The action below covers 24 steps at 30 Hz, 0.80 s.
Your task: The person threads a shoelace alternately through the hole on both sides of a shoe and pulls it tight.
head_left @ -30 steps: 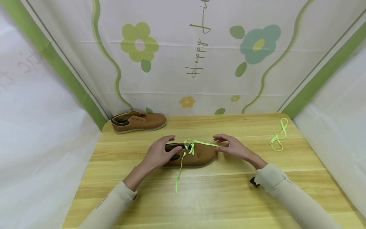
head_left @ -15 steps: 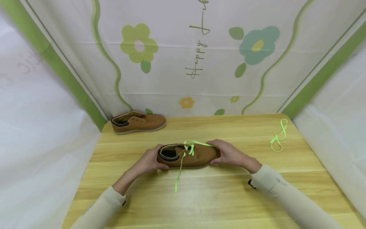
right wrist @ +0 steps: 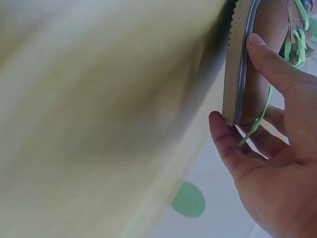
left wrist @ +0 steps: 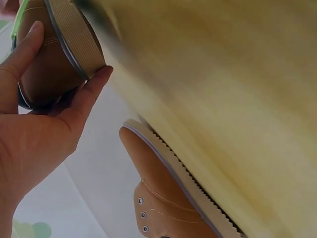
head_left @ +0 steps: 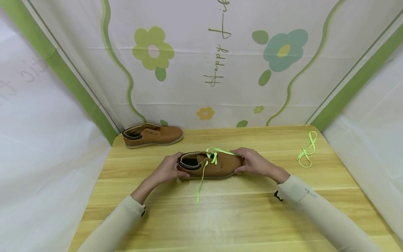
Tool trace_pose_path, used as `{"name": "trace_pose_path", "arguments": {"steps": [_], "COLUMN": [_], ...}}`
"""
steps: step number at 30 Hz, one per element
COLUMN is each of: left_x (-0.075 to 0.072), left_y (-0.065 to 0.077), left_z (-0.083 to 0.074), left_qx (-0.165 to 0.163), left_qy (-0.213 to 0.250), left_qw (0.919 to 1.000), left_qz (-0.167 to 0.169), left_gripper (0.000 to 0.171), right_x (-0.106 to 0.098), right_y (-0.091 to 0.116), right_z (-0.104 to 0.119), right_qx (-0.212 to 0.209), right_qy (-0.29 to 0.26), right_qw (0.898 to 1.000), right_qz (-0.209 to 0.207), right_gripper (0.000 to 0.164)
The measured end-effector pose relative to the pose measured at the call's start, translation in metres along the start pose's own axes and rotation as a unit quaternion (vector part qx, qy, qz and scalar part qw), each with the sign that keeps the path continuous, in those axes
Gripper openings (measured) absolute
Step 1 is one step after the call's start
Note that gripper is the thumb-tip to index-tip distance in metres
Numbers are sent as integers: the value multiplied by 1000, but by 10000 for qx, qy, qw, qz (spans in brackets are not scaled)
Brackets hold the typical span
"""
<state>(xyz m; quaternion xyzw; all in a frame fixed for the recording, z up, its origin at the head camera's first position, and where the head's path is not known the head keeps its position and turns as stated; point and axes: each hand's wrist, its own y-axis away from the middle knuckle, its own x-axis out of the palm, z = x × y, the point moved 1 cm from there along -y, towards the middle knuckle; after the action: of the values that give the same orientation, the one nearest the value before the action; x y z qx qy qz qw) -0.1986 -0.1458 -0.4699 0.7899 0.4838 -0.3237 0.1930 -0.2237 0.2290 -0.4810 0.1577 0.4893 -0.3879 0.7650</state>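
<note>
A brown shoe (head_left: 225, 166) is held between both hands in the middle of the table, its toe to the right. My left hand (head_left: 167, 169) grips the heel; the left wrist view has the thumb on the shoe's side and a finger at the edge of the sole. At the toe end my right hand (head_left: 255, 162) grips the shoe, thumb on the near side, fingers round the far side and under the toe. A neon green shoelace (head_left: 215, 159) is threaded through the eyelets. One lace end hangs down the near side; the other runs along the toe to the right hand.
A second brown shoe (head_left: 167, 134), without a lace, stands at the back left of the wooden table (head_left: 239, 217). Another neon green shoelace (head_left: 311, 145) lies looped at the back right. A printed white cloth (head_left: 189, 91) hangs behind the table.
Both hands came from apart above the shoe to a grip on its heel and toe. The shoe has since shifted slightly away from me and to the right.
</note>
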Motion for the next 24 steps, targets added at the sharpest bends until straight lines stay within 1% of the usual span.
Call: {"name": "trace_pose_path", "arguments": {"steps": [3,7,11,14,17,19,24], "left_x": [-2,-3,-5,-5,-5,-3,6], "left_y": [-18,-45,-70,-87,-101,-110,-129], "left_z": [0,-2,-5,-8,-9,-10,-10], "left_qx": [112,152,459,596,434,242,-153], "left_qy": [-23,-38,-154,-299,-341,-277,-124], "left_qw": [9999,9999,9988,9978,9985,9993,9998], "left_qz": [27,61,29,29,33,8,-50], "left_gripper": [72,69,62,60,64,68,81], "right_x": [-11,-23,-34,-41,-47,-49,-51], "right_y": [-5,-10,-16,-21,-26,-29,-32], "right_z": [-9,-26,-43,-53,-63,-69,-88], "right_qx": [68,109,131,324,487,524,547], "right_qy": [0,-8,-56,-150,-208,-281,-197], "right_qw": [10000,9998,9998,9994,9985,9981,9983], "right_qz": [-62,-136,-168,-29,105,144,80], "right_gripper": [76,77,78,78,78,78,77]}}
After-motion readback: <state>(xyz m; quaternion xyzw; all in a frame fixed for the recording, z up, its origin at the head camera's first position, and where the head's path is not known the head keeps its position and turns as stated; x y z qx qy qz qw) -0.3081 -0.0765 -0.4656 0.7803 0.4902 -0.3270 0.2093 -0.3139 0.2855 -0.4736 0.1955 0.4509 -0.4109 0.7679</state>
